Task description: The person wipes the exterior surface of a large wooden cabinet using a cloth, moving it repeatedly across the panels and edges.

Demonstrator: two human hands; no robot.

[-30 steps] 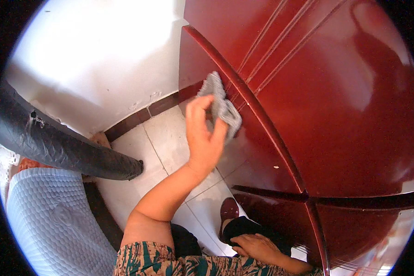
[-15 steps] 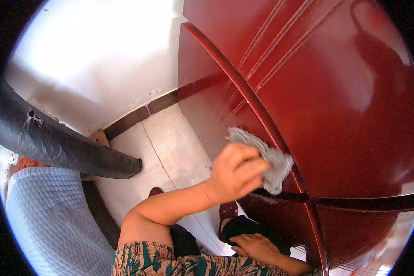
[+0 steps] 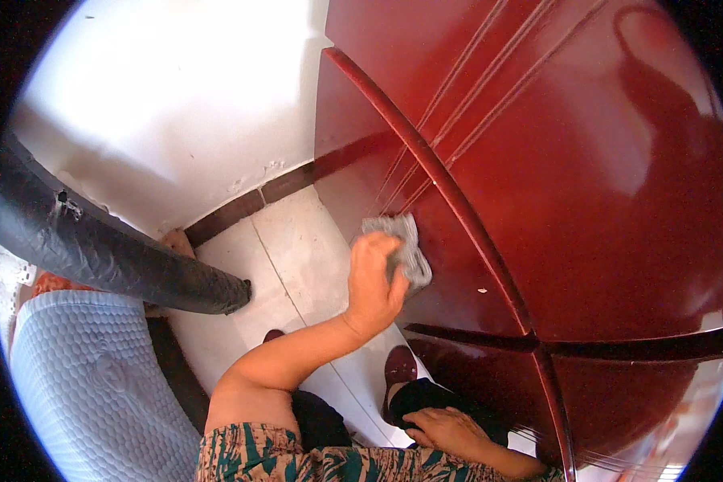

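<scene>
My left hand [image 3: 371,281] is closed on a crumpled grey cloth [image 3: 412,255] and presses it to the glossy dark red cabinet door [image 3: 594,201]. The cloth lies left of the curved raised strip [image 3: 442,173], near the door's left edge and just below the ends of the grooved lines. Some of the fingers are hidden behind the cloth. Down at the lower middle, my right hand [image 3: 450,432] rests on my dark-trousered knee, fingers stretched out and nothing in them. A small pale mark [image 3: 482,291] shows on the door beside the strip.
At left a thick black wrapped tube [image 3: 136,257] slants above the pale blue quilted cover [image 3: 88,377]. Behind are the white wall [image 3: 177,96] and its dark baseboard [image 3: 241,207]. My dark red shoe [image 3: 400,365] stands on the white floor tiles [image 3: 289,241] beside the cabinet.
My left hand has moved the cloth left and slightly up, away from the curved strip toward the door's left edge. My right hand stays on the knee.
</scene>
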